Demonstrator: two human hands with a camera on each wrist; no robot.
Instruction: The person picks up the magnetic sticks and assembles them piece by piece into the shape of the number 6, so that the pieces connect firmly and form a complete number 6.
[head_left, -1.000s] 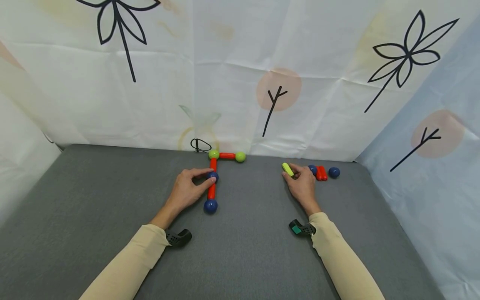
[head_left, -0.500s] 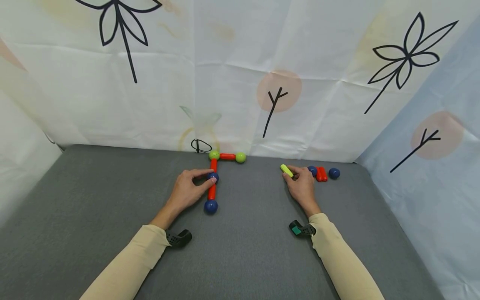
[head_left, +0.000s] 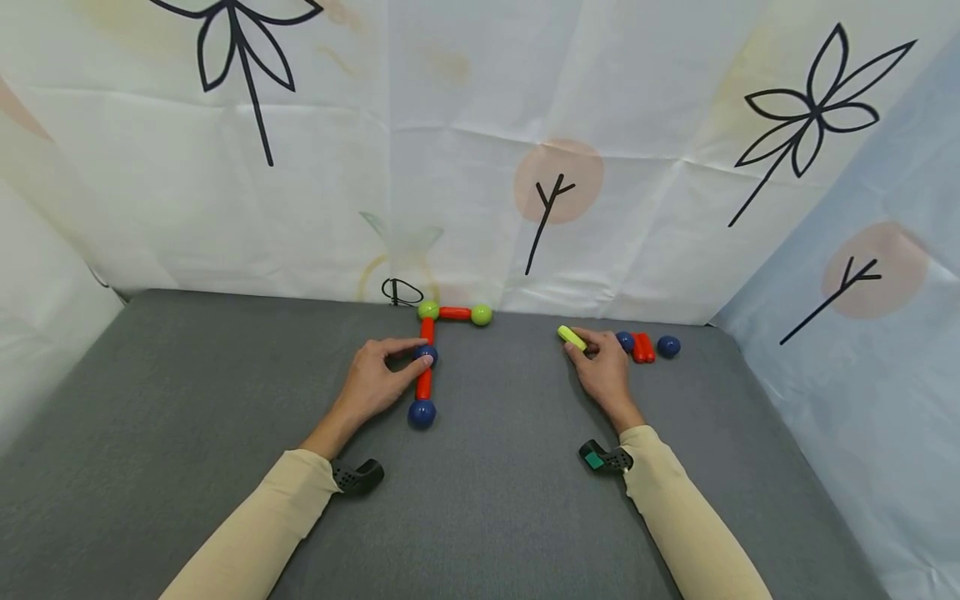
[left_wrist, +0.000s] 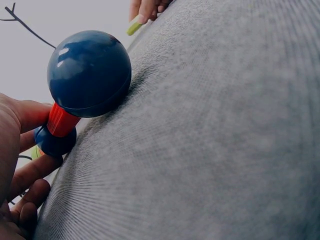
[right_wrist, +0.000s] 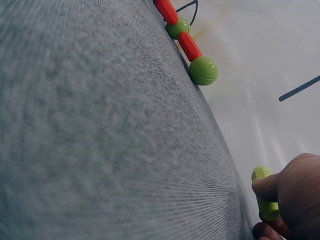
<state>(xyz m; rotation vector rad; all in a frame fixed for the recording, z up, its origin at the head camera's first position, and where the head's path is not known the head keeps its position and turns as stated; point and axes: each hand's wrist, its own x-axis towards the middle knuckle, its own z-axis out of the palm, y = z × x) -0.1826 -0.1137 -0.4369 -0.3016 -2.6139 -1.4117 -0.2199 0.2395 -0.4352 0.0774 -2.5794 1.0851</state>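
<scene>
My left hand (head_left: 373, 377) pinches the middle blue ball (head_left: 425, 356) of a rod-and-ball chain between thumb and fingers. A red rod (head_left: 423, 384) joins that ball to a larger-looking blue ball (left_wrist: 90, 73) at the near end. Beyond the hand, another red rod (head_left: 427, 329) runs to a green ball (head_left: 428, 311), from which a red rod (head_left: 455, 313) leads right to a second green ball (head_left: 482, 315). In my right hand (head_left: 604, 372), thumb and fingers grip a yellow-green rod (head_left: 572, 337), one end sticking out to the left.
Just right of my right hand lie a blue ball (head_left: 625, 341), two red rods (head_left: 642, 347) side by side and another blue ball (head_left: 668, 347). A patterned white cloth (head_left: 465, 208) stands behind the grey table (head_left: 495, 500). Another cloth (head_left: 862, 400) closes the right side.
The yellow-green rod in my right hand has shifted slightly left and tilted flatter. My left hand and the chain stay where they were.
</scene>
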